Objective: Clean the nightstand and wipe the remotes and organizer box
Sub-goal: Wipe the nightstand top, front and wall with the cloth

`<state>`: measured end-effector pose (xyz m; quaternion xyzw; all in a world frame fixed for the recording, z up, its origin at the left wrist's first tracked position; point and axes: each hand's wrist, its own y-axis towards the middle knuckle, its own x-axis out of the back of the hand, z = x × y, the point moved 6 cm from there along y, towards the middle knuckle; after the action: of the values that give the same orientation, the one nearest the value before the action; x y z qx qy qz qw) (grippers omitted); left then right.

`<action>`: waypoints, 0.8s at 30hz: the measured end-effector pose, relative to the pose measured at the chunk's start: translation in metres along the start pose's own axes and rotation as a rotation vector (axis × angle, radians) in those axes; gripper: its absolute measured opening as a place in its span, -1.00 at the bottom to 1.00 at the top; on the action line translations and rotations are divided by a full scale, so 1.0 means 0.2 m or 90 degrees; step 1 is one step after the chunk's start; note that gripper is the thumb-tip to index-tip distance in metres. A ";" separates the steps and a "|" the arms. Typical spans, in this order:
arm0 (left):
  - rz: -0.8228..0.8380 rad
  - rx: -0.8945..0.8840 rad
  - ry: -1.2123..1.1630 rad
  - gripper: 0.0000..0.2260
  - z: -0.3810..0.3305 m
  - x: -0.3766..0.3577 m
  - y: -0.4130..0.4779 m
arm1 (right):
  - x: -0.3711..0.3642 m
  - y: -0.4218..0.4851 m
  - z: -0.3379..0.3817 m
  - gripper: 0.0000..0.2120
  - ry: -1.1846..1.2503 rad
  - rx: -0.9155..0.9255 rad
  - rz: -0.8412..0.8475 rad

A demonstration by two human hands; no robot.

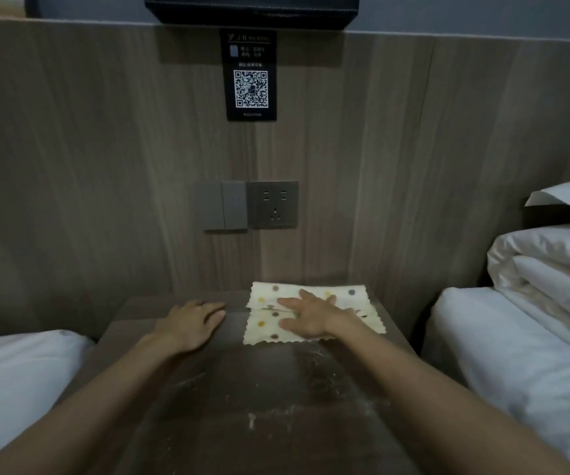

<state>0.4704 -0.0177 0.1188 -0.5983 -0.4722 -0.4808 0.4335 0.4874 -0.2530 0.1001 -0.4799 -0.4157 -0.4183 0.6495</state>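
Your right hand (pixel 311 317) lies flat on the dotted cloth (pixel 345 294), fingers straight and slightly spread, pressing it onto the far right part of the desk (pixel 259 389). Your left hand (pixel 194 322) rests palm-down on the bare desk just left of the cloth, fingers straight and close together. Pale dusty streaks mark the near surface. A black box (pixel 251 8) sits on the ledge above a QR card (pixel 251 75). A switch (pixel 225 205) and socket (pixel 273 204) are set in the wall panel. White bedding (pixel 533 303) lies to the right.
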 end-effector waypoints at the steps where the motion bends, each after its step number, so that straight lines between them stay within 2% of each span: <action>1: 0.016 0.013 0.020 -0.57 0.01 -0.03 0.01 | 0.00 0.00 0.00 -0.37 0.006 -0.002 -0.011; 4: 0.023 0.044 0.025 -0.55 0.06 -0.09 0.02 | 0.01 -0.04 -0.02 -0.38 0.014 -0.016 -0.034; 7: 0.024 0.068 0.025 -0.57 0.05 -0.10 0.02 | 0.02 -0.07 -0.08 -0.37 0.022 -0.082 -0.001; 12: 0.010 0.091 -0.005 -0.56 0.04 -0.09 0.02 | 0.04 -0.07 -0.13 -0.30 -0.006 -0.108 0.009; 16: 0.027 0.089 -0.036 -0.50 0.09 -0.10 0.06 | 0.03 -0.05 -0.16 -0.38 0.003 -0.099 0.022; 20: 0.018 0.107 -0.024 -0.57 0.04 -0.09 0.00 | 0.01 -0.09 -0.14 -0.51 -0.001 -0.094 0.026; 24: 0.020 0.110 -0.048 -0.58 0.00 -0.05 -0.05 | -0.02 -0.26 -0.09 -0.55 0.010 -0.076 0.029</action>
<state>0.4588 -0.0172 0.1090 -0.5834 -0.5188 -0.4085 0.4729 0.4398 -0.2806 0.1071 -0.5237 -0.3742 -0.4311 0.6324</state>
